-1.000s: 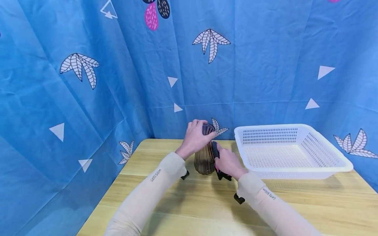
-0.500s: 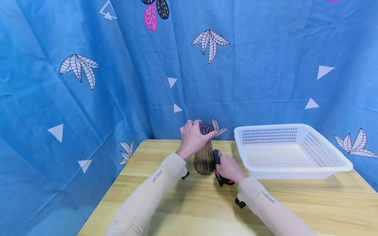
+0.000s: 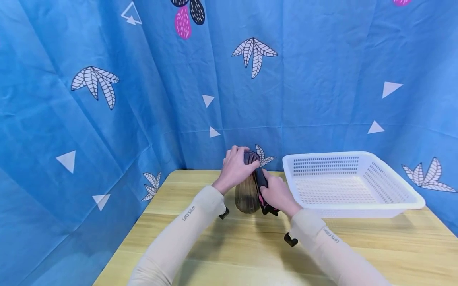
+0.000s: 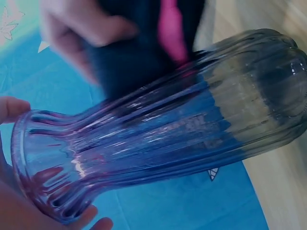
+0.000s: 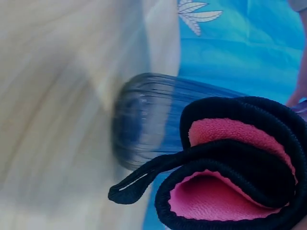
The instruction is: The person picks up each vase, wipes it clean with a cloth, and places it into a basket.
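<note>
A ribbed smoky glass vase (image 3: 247, 190) stands upright on the wooden table (image 3: 250, 246). My left hand (image 3: 236, 169) grips its rim from above; the left wrist view shows the vase (image 4: 163, 129) close up with fingers (image 4: 14, 108) at its mouth. My right hand (image 3: 275, 194) holds a folded black and pink cloth (image 3: 262, 186) pressed against the vase's right side. In the right wrist view the cloth (image 5: 230, 167) sits folded beside the blurred vase (image 5: 148, 120).
A white perforated plastic basket (image 3: 393, 198) sits at the right on the table. Blue patterned fabric (image 3: 107, 99) hangs behind and to the left. Small black wrist mounts (image 3: 290, 240) show under both sleeves.
My right hand has moved the cloth up along the vase's side, after having slid it down toward the base half a second ago. The left hand keeps its hold on the rim.
</note>
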The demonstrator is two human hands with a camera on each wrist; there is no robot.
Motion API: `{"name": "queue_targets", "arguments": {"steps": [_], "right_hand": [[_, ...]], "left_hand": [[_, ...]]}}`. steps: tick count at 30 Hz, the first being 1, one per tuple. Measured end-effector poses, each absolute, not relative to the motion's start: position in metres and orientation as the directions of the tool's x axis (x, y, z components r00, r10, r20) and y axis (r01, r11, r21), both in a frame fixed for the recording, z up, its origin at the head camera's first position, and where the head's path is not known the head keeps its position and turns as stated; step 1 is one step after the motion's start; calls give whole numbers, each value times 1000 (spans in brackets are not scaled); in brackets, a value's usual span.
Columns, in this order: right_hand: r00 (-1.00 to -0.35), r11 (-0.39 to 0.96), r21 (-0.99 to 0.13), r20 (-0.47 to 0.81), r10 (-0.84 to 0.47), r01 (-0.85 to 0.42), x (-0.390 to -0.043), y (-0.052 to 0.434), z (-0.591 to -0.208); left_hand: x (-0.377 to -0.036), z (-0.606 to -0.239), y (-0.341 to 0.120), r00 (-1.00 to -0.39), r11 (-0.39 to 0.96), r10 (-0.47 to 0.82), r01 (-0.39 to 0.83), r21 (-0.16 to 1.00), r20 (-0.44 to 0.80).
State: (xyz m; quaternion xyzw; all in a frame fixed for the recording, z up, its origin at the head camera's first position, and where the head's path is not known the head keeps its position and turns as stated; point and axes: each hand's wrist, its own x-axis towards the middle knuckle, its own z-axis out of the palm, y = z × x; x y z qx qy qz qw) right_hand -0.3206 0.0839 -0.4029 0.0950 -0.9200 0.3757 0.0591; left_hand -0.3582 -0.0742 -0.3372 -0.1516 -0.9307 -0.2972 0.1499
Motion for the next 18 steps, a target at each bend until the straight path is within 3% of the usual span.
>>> {"name": "queue_targets", "arguments": {"steps": [8,12,18], "right_hand": [[-942,711,-634,312,-124,-304,-318,85,-383],[-961,739,-622,248,-124,-256,-318,84,-393],[-978,805,-557,147,-147,-205,-321,84,-417]], "left_hand": [[-360,-341,-72,-908,765,157,360,534,387],[-359,-342,-71,-919,762,131,334,556,373],[-357,-340,-72,-907,832,126,317,455,402]]}}
